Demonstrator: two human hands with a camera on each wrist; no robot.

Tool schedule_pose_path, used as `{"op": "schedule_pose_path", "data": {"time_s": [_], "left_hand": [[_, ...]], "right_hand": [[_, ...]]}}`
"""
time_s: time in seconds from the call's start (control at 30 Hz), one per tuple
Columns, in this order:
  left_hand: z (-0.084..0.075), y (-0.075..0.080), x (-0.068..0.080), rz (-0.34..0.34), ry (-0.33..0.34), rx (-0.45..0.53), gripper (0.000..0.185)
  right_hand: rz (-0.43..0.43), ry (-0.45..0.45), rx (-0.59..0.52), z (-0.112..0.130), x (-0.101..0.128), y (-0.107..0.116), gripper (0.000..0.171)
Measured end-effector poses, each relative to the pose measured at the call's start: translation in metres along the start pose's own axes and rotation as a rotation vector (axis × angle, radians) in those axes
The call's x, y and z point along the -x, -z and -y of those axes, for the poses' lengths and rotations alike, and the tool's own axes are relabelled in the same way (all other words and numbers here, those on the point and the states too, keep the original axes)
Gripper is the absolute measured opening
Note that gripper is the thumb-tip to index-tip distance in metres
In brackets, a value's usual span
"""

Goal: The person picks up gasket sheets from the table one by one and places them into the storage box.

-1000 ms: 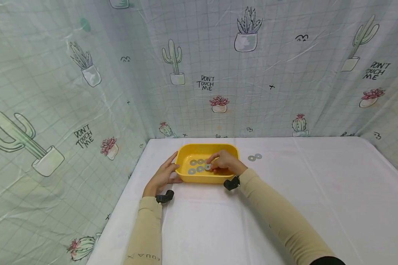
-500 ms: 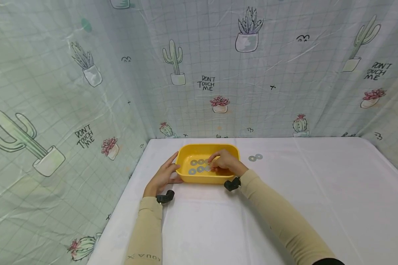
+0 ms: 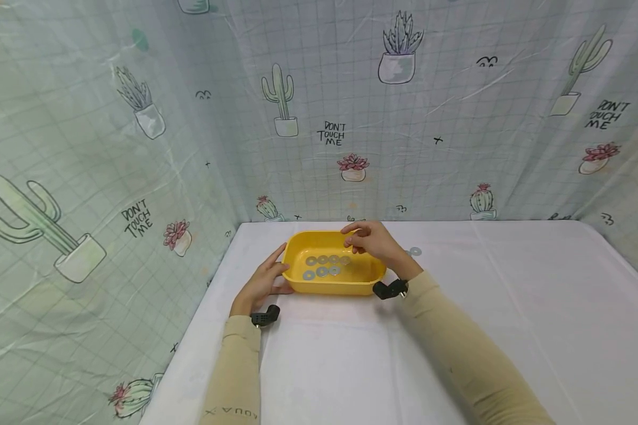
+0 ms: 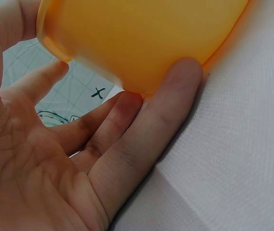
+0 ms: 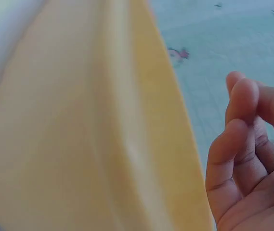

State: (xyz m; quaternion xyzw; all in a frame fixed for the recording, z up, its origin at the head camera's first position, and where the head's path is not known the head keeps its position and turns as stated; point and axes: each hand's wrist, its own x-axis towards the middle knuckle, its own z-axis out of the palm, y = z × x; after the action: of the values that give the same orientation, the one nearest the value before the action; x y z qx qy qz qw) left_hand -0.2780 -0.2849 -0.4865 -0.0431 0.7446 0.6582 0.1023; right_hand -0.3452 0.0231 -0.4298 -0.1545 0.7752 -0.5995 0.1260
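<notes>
The yellow tray sits on the worktop, long axis running 9 to 3 o'clock. The left hand rests relaxed against its 9 o'clock end, fingers straight. The right hand hovers at its 2 o'clock corner, fingers loosely curled, empty, above the washers.

the rectangular plastic tray is bright yellow, paler orange where light passes through its wall. the 6 flat round metal washers in it are dull silver-grey, like the 1 washer on the plain white cloth-covered table. both long sleeves are beige. the pale mint plastic backdrop sheet carries a thin grid, green potted cacti, pink succulents and black lettering.
</notes>
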Motion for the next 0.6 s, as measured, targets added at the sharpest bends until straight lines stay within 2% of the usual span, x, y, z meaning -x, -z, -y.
{"op": "schedule_pose_path", "data": {"time_s": [0.17,0.3,0.6], "left_hand": [[0.0,0.0,0.0,0.004,-0.002,0.006,0.06],[0.0,0.0,0.0,0.009,-0.004,0.006,0.06],[0.0,0.001,-0.001,0.012,0.002,0.012,0.06]], "right_hand": [[-0.065,0.002,-0.081,-0.006,0.014,0.03,0.028],[-0.114,-0.031,-0.132,-0.018,0.022,0.052,0.031],[-0.232,-0.161,-0.064,-0.058,0.034,0.087,0.042]]}}
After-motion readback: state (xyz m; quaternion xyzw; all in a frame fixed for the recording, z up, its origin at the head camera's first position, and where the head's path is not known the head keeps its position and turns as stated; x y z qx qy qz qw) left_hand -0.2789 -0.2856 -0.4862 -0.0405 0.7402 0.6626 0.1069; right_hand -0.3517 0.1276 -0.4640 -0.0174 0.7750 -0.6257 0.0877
